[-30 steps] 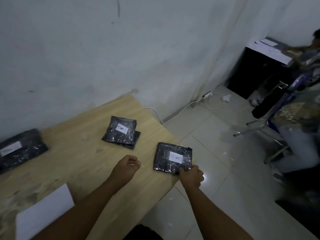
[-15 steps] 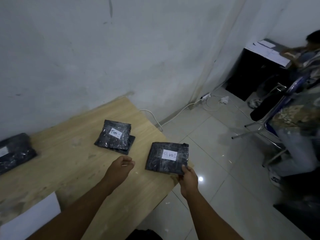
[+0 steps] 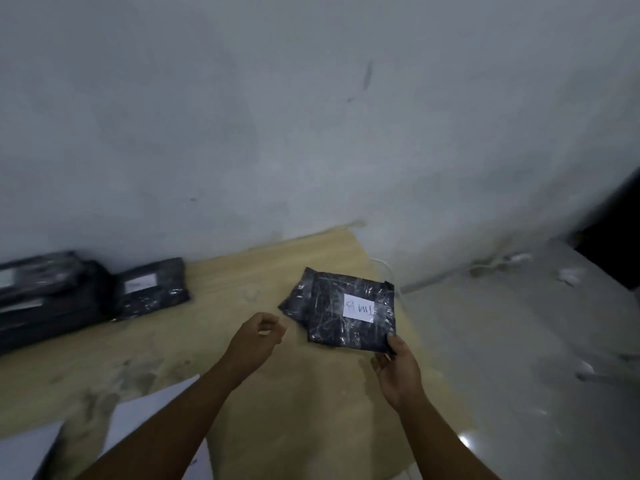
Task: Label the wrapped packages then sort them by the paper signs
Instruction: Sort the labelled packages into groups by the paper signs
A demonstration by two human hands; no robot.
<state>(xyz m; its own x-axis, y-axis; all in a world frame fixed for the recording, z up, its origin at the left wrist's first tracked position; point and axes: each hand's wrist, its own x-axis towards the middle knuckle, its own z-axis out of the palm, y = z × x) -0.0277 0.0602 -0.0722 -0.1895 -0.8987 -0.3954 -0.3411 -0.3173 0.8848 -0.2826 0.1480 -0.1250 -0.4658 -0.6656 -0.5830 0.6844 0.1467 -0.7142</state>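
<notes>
Pinching near corner of black wrapped package: right hand, fingers curled on it, thumb on top. White label faces up, just beyond those fingers. Package overlaps second package, whose edge shows toward left hand. Left fingers loosely curled, holding nothing, above table. More labelled packages well left of both hands, by wall. Paper sheets beside left forearm

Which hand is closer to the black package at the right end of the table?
Right. The right hand pinches the near right corner of the black package; the left hand hovers off its left side, not touching, fingers loosely curled.
</notes>
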